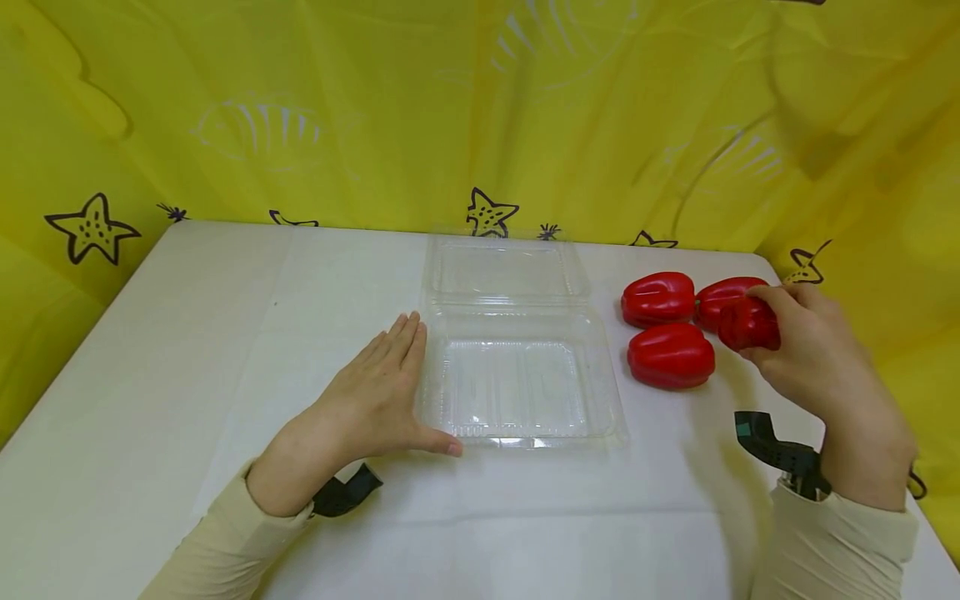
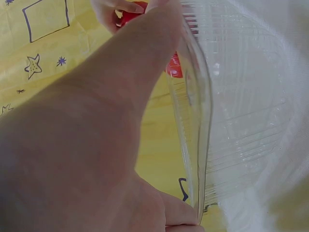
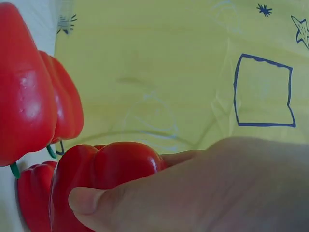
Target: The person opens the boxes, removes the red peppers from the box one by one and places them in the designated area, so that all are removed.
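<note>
My right hand [image 1: 813,350] grips a red bell pepper [image 1: 750,323] at the right of the table, thumb on its near side in the right wrist view. Close beside it lie three more red bell peppers: one behind it [image 1: 726,298], one at the back left [image 1: 658,298] and one in front [image 1: 671,356]. A clear plastic clamshell box [image 1: 603,375] stands in the middle, its lid [image 1: 510,271] folded back. Along the box's left edge rests my left hand [image 1: 375,400], fingers straight and thumb by the front left corner. Nothing lies in the box.
A white-covered table [image 1: 187,350] carries everything. Behind it and at its sides hangs a yellow curtain [image 1: 360,108] with starfish and fish drawings. Each wrist wears a black camera mount [image 1: 780,450].
</note>
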`<state>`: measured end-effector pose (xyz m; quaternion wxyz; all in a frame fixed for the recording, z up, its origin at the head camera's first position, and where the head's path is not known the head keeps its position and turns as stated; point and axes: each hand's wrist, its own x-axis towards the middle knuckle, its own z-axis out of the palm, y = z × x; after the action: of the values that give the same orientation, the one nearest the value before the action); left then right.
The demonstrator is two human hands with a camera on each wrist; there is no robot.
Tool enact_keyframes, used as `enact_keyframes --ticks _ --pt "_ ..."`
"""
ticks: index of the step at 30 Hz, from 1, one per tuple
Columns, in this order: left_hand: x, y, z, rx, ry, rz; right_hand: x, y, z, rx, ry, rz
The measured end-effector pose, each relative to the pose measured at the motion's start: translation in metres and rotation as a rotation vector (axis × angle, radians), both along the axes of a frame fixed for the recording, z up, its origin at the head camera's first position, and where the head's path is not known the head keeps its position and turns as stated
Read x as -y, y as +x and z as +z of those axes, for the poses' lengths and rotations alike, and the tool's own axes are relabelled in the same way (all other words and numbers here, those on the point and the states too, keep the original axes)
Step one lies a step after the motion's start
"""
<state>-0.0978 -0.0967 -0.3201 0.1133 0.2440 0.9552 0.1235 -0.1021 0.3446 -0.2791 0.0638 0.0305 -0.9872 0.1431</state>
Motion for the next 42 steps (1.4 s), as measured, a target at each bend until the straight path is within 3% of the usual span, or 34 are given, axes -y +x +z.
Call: enact_keyframes --ticks 9,15,21,42 --pt "0.000 0.000 0.001 -0.005 0.001 0.004 -0.010 -0.006 -0.010 0.127 0.023 -0.022" --pt "0.000 0.000 0.000 -0.005 0.004 0.003 -0.013 -0.010 -0.018 0.164 0.042 0.007" --pt "0.000 0.001 -0.001 0.003 0.009 0.007 -0.018 -0.011 -0.021 0.230 0.047 -0.022" --pt "0.000 0.000 -0.001 -0.022 0.016 -0.003 -0.022 -0.020 -0.032 0.338 0.039 -0.008"
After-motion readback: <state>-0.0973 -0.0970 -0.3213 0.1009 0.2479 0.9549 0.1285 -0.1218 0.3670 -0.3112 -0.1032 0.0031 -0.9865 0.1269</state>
